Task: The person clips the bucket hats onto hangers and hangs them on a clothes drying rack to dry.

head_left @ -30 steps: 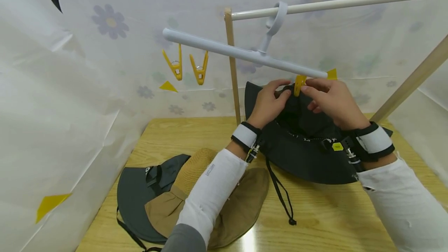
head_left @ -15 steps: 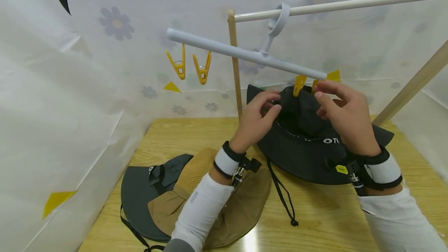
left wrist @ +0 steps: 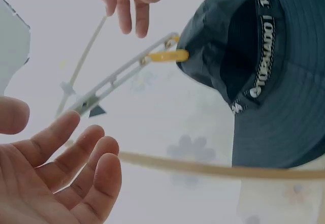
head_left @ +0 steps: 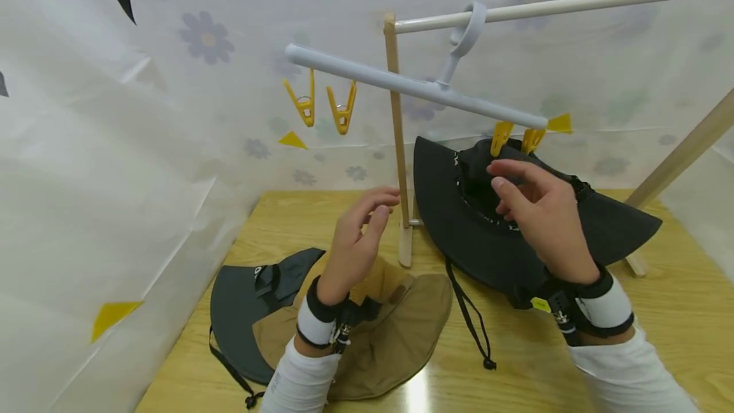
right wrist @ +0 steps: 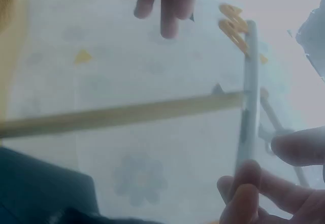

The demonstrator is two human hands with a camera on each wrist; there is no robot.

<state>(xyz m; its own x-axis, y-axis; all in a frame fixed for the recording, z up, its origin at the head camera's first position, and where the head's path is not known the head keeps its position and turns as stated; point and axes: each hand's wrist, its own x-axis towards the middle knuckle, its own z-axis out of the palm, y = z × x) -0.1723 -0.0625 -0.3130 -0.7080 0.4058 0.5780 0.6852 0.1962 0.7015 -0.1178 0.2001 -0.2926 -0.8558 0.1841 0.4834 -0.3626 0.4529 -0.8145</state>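
A black wide-brimmed hat (head_left: 459,234) hangs by its crown from two yellow clips (head_left: 501,139) at the right end of a pale blue hanger (head_left: 367,72). In front of the crown, my right hand (head_left: 541,215) is raised with loosely bent fingers, holding nothing. My left hand (head_left: 354,241) is above the hats on the table, left of the hanging one, its fingers relaxed and nothing in them. Lettering on the hat's inner band (left wrist: 265,51) shows in the left wrist view. Two more yellow clips (head_left: 342,110) dangle at the hanger's left end, gripping nothing.
The hanger hooks over a white rod (head_left: 573,7) on a rack with wooden posts (head_left: 395,120). A brown hat (head_left: 401,349) lies overlapping a dark grey one (head_left: 235,317) on the wooden table (head_left: 516,362). A black cord (head_left: 473,320) trails from the hanging hat.
My right hand has let go of the clip by the crown and drawn down from it. My left hand has left the hat and moved left and down.
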